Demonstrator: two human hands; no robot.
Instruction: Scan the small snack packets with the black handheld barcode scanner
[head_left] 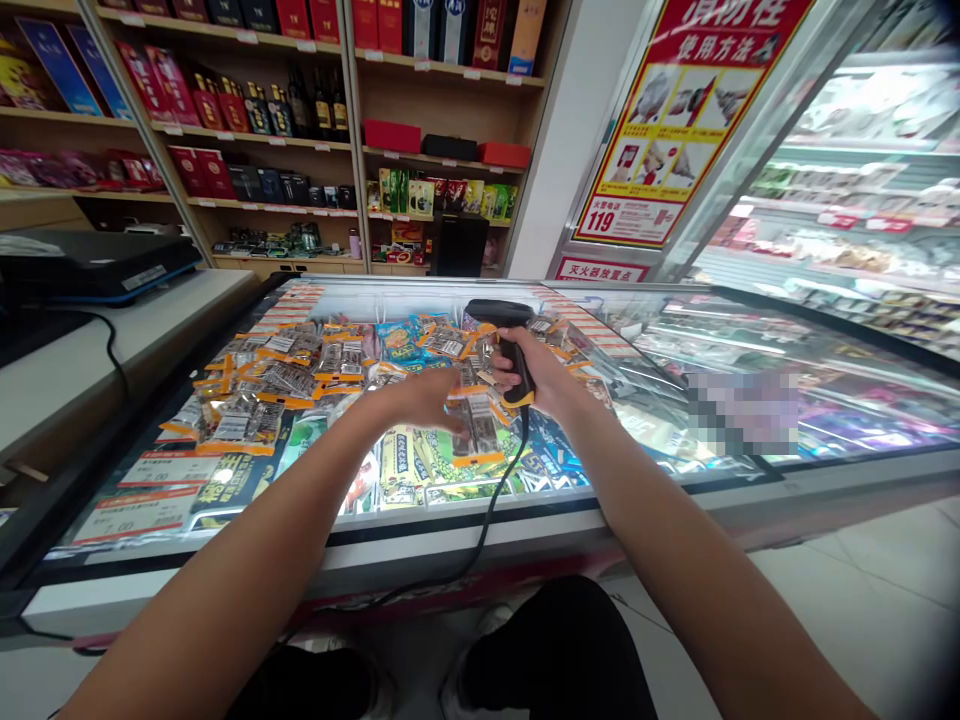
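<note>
My right hand (529,370) is closed around the grip of a black barcode scanner (501,312) with yellow trim, held above the glass lid. Its black cable (489,515) runs down over the front edge. My left hand (427,398), a little blurred, is beside a clear snack packet (478,428) with orange ends and a white label. Thumb and fingers look apart; whether they touch the packet I cannot tell. Many similar snack packets (281,380) lie piled on the glass to the left, and others lie behind the scanner.
Under the glass of the chest freezer (525,525) are colourful ice-cream wrappers (409,465). Price cards (135,515) lie at the front left. A counter (142,330) with a black device (97,265) stands left. Behind are stocked shelves (247,135); refrigerated shelving (847,210) is right.
</note>
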